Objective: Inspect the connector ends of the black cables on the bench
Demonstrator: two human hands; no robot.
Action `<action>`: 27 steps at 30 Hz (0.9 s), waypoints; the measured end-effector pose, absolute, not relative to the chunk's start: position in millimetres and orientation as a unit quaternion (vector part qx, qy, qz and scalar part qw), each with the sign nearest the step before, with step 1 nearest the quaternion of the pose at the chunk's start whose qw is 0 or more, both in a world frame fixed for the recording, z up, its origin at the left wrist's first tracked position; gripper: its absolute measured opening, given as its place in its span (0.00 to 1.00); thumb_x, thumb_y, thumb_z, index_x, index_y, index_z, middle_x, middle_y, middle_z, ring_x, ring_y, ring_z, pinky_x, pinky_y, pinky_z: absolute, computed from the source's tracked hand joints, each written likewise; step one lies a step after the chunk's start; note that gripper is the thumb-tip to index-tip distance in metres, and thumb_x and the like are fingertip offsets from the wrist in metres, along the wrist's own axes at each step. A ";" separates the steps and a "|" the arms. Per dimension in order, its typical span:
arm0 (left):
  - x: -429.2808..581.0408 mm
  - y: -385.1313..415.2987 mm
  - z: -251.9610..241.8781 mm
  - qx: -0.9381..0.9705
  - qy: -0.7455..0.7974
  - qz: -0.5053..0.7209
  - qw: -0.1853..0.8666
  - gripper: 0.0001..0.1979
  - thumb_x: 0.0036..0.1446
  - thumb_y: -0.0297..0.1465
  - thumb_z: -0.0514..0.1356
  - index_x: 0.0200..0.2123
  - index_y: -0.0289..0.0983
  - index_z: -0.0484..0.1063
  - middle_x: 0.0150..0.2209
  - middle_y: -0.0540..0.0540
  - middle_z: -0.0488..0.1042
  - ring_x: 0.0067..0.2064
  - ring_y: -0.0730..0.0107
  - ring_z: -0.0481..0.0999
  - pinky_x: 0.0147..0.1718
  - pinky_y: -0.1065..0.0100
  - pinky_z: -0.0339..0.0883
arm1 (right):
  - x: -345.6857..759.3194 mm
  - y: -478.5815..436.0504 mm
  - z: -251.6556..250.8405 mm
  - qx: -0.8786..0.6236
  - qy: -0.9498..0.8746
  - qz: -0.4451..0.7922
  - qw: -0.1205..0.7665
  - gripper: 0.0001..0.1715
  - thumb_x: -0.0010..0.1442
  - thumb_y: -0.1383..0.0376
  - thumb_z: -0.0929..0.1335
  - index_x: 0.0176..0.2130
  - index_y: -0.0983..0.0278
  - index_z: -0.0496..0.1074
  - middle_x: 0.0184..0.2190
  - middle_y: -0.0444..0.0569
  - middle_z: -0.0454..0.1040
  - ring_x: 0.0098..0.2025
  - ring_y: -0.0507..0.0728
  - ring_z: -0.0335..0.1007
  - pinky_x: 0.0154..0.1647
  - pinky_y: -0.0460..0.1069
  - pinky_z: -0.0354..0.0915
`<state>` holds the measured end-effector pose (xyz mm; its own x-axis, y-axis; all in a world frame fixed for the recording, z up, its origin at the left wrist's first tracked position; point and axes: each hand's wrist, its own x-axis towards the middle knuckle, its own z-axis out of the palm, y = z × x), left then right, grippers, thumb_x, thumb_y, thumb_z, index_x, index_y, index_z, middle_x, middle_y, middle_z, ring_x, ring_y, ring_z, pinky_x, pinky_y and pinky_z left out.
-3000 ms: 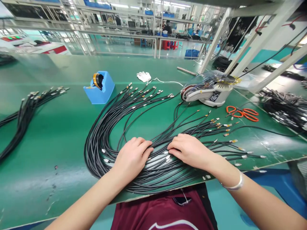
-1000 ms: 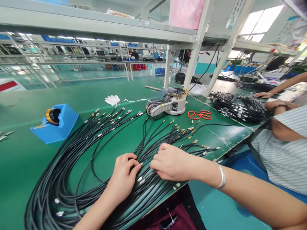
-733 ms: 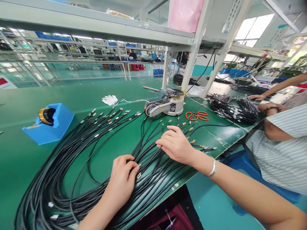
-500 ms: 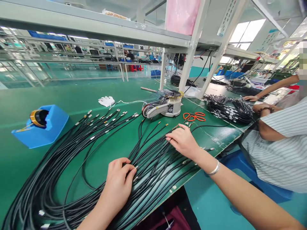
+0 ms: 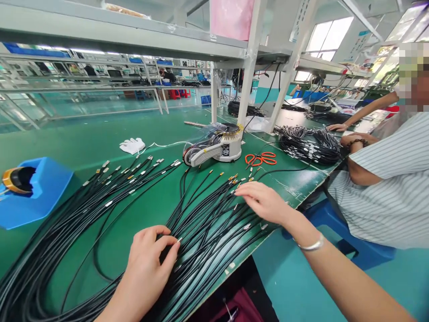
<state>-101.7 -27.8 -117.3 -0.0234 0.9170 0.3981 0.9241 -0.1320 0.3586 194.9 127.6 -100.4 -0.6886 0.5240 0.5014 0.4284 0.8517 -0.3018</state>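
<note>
A large fan of black cables with metal-tipped ends [image 5: 208, 223] lies across the green bench [image 5: 83, 129]. My left hand [image 5: 149, 255] is curled around some of these cables, and a metal tip [image 5: 179, 240] shows beside the fingers. My right hand [image 5: 264, 202] rests on the cable ends to the right, its fingers apart and holding nothing. The far ends of the cables spread towards an electric tape dispenser [image 5: 214, 145].
Orange scissors [image 5: 260, 158] and white gloves [image 5: 132, 145] lie on the bench. A blue holder [image 5: 33, 192] sits at the left edge. To the right, a co-worker in a striped shirt [image 5: 385, 197] sits beside another cable pile [image 5: 310, 145]. Shelf uprights stand behind the bench.
My view has turned right, so the bench items have shifted left in the picture. My right hand has moved onto the upper cable ends, and my left hand stays among the cables.
</note>
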 end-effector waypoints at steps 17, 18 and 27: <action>-86.8 5.0 -95.5 -0.704 -0.658 -0.247 -0.098 0.15 0.54 0.46 0.55 0.25 0.44 0.74 0.33 0.48 0.76 0.39 0.58 0.72 0.40 0.60 0.69 | 143.3 168.7 -93.3 -0.164 -0.971 0.017 0.171 0.13 0.67 0.64 0.63 0.46 0.63 0.75 0.38 0.48 0.77 0.43 0.53 0.71 0.52 0.52 0.58; -84.0 6.6 -94.5 -0.699 -0.661 -0.244 -0.117 0.15 0.53 0.46 0.56 0.24 0.44 0.73 0.33 0.48 0.76 0.40 0.58 0.72 0.41 0.60 0.68 | 139.6 168.0 -92.0 -0.170 -0.968 0.014 0.182 0.15 0.68 0.63 0.61 0.47 0.63 0.74 0.39 0.48 0.77 0.44 0.54 0.71 0.50 0.52 0.59; -80.8 -7.7 -67.7 -0.581 -0.708 -0.178 -0.360 0.19 0.57 0.49 0.50 0.29 0.40 0.68 0.28 0.50 0.72 0.33 0.64 0.71 0.35 0.68 0.64 | 157.9 150.9 -75.3 -0.174 -0.949 0.167 0.205 0.18 0.62 0.67 0.66 0.52 0.62 0.72 0.36 0.47 0.76 0.36 0.53 0.71 0.42 0.48 0.64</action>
<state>-80.8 -7.7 -67.7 -0.0659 0.9508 -0.3028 0.6946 0.2616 0.6701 157.9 150.9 -75.3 -0.8552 0.3984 0.3316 0.2613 0.8838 -0.3881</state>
